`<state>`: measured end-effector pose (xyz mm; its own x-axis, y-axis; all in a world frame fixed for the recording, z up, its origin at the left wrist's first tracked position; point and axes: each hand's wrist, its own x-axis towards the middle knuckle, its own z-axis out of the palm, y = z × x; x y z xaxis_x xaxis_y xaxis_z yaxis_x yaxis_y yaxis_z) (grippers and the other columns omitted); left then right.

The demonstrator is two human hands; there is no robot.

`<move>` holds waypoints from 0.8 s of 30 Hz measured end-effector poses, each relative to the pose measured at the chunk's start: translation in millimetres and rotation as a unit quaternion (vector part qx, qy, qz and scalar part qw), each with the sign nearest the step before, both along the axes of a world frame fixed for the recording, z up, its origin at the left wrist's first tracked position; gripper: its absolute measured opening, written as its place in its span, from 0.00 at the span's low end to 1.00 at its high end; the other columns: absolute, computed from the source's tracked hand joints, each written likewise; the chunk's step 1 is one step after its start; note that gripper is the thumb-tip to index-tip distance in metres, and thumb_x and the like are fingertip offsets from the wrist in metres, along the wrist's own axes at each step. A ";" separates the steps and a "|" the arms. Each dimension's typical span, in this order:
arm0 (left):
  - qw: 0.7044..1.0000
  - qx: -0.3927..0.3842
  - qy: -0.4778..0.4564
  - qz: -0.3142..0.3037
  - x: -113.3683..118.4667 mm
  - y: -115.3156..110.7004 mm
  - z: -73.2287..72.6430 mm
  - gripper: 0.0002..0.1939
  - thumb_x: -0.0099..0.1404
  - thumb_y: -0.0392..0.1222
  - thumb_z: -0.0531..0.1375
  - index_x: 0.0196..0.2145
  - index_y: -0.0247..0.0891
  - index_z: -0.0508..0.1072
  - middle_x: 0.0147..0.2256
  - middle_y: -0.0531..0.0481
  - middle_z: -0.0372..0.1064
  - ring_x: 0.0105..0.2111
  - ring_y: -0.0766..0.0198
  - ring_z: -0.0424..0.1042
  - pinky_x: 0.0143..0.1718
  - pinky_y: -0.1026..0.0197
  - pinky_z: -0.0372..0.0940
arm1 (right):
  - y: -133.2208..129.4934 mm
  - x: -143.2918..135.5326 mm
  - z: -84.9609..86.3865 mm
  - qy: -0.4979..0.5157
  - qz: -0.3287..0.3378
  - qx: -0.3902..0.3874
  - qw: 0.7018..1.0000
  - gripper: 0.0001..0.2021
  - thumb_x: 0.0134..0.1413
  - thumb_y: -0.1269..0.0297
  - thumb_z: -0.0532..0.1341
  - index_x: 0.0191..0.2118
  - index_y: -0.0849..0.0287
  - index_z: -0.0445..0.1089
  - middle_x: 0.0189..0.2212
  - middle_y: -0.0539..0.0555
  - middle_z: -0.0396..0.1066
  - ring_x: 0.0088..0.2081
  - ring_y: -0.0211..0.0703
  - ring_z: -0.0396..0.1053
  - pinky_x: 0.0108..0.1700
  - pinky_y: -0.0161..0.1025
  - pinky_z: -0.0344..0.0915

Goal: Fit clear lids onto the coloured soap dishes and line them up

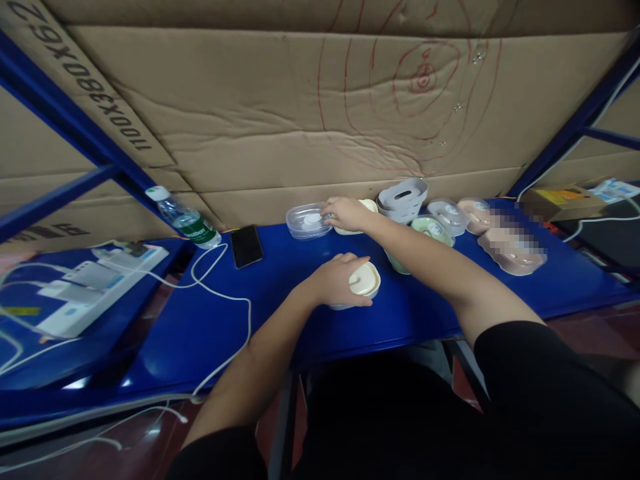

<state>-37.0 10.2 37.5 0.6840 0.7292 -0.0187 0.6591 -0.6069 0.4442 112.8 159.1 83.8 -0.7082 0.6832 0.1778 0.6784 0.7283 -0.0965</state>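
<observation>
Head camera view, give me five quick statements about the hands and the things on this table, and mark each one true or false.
1. The left hand holds a cream-lidded container. True.
2. In the picture, the phone lies right of the bottle. True.
3. The right hand touches the phone. False: it is at the clear container.
4. The table is red. False: it is blue.
5. The grey pieces are stacked. True.

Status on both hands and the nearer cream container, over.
Left hand around nearer cream container. Right hand at clear container's edge. Right forearm partly hides green container.
</observation>
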 end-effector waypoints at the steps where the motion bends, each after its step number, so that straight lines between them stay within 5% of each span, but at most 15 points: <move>1: 1.000 0.004 -0.002 0.001 0.3 -0.7 0.2 0.60 0.56 0.67 0.78 0.77 0.37 0.66 0.69 0.31 0.70 0.69 0.29 0.70 0.73 0.36 0.64 | -0.3 -2.3 -1.6 -0.013 -0.004 0.006 1.000 0.16 0.77 0.64 0.62 0.61 0.59 0.83 0.63 0.63 0.80 0.62 0.56 0.76 0.59 0.45 0.68; 10: 1.000 0.015 0.012 -0.001 0.5 -2.5 -0.4 0.60 0.55 0.67 0.78 0.77 0.39 0.67 0.69 0.33 0.71 0.68 0.30 0.71 0.72 0.36 0.65 | -8.3 -20.2 -7.4 -0.050 -0.014 0.034 0.998 0.16 0.78 0.63 0.60 0.54 0.61 0.85 0.56 0.66 0.83 0.60 0.61 0.76 0.58 0.50 0.64; 15: 1.000 0.020 0.022 0.007 -1.2 -3.4 1.5 0.60 0.55 0.66 0.78 0.77 0.37 0.66 0.70 0.31 0.69 0.69 0.28 0.70 0.73 0.35 0.64 | -10.8 -11.5 -4.4 -0.032 0.005 0.048 0.998 0.24 0.76 0.56 0.65 0.69 0.61 0.75 0.67 0.70 0.73 0.64 0.62 0.73 0.62 0.51 0.64; 19: 0.999 0.033 0.037 0.006 -2.6 -5.0 1.8 0.60 0.56 0.66 0.77 0.78 0.37 0.66 0.69 0.31 0.70 0.68 0.29 0.70 0.72 0.37 0.64 | -10.7 28.5 6.1 -0.031 0.023 0.065 0.997 0.30 0.74 0.53 0.66 0.73 0.62 0.72 0.69 0.71 0.73 0.65 0.65 0.73 0.65 0.54 0.65; 24: 0.998 0.047 0.042 0.001 1.7 -5.7 -4.0 0.60 0.54 0.66 0.77 0.77 0.37 0.67 0.67 0.31 0.71 0.66 0.29 0.72 0.70 0.36 0.66 | -9.1 119.4 22.7 -0.056 -0.059 0.082 0.993 0.27 0.70 0.52 0.67 0.66 0.64 0.79 0.62 0.69 0.80 0.64 0.66 0.74 0.67 0.55 0.64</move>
<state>-35.3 4.5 33.5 0.6812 0.7320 -0.0085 0.6933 -0.6413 0.3286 232.2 150.0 106.6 -0.6463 0.7313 0.2177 0.7600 0.6424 0.0982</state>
